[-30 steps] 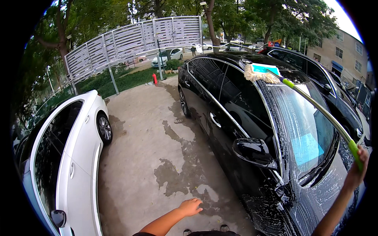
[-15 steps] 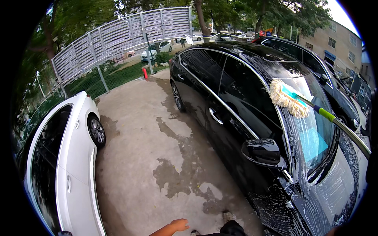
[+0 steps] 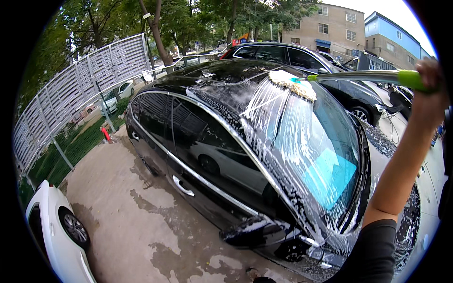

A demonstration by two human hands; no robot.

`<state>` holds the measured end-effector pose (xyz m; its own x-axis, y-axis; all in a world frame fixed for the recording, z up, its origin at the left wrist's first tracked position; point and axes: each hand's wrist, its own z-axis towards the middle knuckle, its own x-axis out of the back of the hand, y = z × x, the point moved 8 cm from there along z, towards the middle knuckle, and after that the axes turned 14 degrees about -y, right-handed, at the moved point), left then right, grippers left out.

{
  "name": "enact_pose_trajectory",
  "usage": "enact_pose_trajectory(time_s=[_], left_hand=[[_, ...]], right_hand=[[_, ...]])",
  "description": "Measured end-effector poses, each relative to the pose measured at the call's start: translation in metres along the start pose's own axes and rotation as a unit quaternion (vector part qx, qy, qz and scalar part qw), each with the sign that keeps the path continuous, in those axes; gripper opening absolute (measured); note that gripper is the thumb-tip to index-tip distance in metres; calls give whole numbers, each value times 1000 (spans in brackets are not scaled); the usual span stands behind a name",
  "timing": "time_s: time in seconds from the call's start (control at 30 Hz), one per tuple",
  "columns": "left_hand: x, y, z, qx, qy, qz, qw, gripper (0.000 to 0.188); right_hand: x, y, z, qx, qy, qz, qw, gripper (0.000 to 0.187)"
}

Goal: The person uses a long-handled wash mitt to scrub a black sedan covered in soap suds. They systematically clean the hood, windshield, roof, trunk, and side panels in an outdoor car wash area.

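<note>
My right hand (image 3: 435,87) is raised at the right edge, its fingers wrapped round the green grip of a long-handled wash mop (image 3: 363,75). Its cream, shaggy mop head (image 3: 293,86) rests at the upper edge of the windshield (image 3: 325,127), next to the roof. Streaks of white suds run down the glass from it. The windshield belongs to a black car (image 3: 207,122), with foam along its pillar and over its side mirror (image 3: 255,231). A bright blue sheet (image 3: 337,177) shows through the glass. My left hand is out of view.
A white car (image 3: 56,236) stands at the left, across wet-patched concrete (image 3: 118,198). Another black car (image 3: 288,54) is parked beyond the one with suds. A slatted metal fence (image 3: 85,89) and a red extinguisher-like object (image 3: 105,134) are at the far left.
The mop head has moved across the windshield up to its roof edge, leaving fresh suds. My right arm has come into view, and my left hand has gone out. The view has turned right.
</note>
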<state>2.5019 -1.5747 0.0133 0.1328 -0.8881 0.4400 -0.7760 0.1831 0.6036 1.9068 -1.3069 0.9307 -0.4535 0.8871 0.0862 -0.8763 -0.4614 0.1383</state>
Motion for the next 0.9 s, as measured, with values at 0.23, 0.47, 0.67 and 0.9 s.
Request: enact_pose_trajectory(time_s=[0.23,0.47,0.67,0.9], left_hand=[[41,35,-15,54,54,104,992,41],[41,-9,-26,63,69,55,994,35],[7,-74,-77,139,85,81,983,40],[-9,-124,-60,215,53,2,975,46]], right_hand=[[-17,312,-90,-207,7,-86,975,34],[-33,510,-286,-409,-68,-244,877,35],[-64,534,-361,-389,-42,-254,885,26],[-34,490,-340,-372,-30,-192,908,22]])
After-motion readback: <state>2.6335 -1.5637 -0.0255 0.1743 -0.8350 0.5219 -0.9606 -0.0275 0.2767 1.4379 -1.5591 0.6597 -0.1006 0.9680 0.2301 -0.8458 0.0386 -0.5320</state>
